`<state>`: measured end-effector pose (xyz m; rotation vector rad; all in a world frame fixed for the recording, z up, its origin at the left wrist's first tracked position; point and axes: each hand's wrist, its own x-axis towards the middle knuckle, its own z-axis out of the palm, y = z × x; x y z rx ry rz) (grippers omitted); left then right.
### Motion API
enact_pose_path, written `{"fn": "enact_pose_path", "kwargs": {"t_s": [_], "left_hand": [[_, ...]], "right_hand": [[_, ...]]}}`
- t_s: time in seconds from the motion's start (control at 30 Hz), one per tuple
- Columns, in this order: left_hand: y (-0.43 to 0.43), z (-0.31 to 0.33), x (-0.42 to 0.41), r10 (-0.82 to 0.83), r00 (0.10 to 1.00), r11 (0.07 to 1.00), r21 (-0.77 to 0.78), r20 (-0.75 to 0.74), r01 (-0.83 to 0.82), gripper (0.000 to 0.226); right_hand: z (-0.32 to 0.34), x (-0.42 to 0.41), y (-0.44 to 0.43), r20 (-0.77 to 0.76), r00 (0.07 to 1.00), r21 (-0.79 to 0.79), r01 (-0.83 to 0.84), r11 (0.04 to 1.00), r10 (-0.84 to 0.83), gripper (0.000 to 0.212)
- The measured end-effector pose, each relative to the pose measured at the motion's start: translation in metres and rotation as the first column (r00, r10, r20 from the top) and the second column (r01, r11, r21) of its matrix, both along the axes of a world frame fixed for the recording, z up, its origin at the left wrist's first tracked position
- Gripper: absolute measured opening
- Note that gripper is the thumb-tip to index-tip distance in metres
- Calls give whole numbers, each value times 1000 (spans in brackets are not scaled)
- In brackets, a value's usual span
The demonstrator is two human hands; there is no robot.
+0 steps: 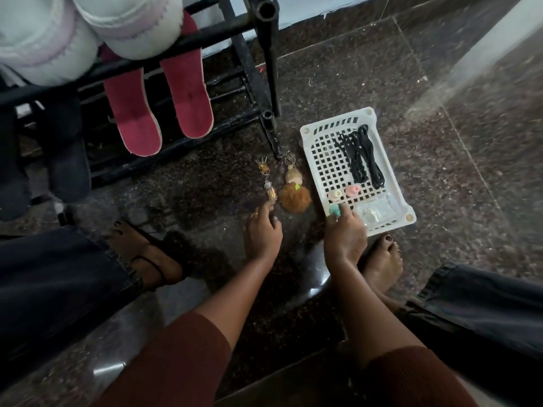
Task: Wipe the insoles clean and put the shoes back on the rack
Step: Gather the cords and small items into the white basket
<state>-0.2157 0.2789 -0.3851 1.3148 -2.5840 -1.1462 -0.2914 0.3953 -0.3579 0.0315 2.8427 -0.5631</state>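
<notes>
A pair of red slip-on shoes [158, 98] hangs toes-down on the black metal rack [176, 42]. White fuzzy boots [58, 33] sit on the rack's upper bar, and dark shoes [67, 151] stand at the lower left. My left hand [262, 230] reaches to the floor and its fingertips pinch the lower end of a gold bottle keychain [269, 186]. My right hand [345, 233] lies over the near corner of the white plastic tray [326, 160], with its fingers round a small teal charm [335, 210].
A brown pompom keychain [294, 192] lies between the hands. The tray holds black shoelaces [360, 155], pink and cream charms [343, 193] and a clear packet [374, 212]. My two bare feet rest on the dark granite floor [440, 142] on either side. A light wall rises at the right.
</notes>
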Motion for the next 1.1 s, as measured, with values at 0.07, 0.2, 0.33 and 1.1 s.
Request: {"fn": "enact_pose_path", "kwargs": {"t_s": [0.07,0.2,0.33,1.1], "left_hand": [[2,-1,6,20,1000,1000,16,19,-21,37],[-2,-6,15,30,998,999,18,64,-32,37],[-12,-12,16,42,995,999,18,92,-44,35],[-87,-35,-91,104,963,991,60,249,-122,30]], "right_hand": [[-3,-2,7,38,999,14,34,999,-34,19],[-9,-13,9,101,992,21,74,997,-76,15],[-13,-21,7,125,989,36,72,997,-76,13],[-47,-82,-139,178,921,-93,-336,937,347,34]]}}
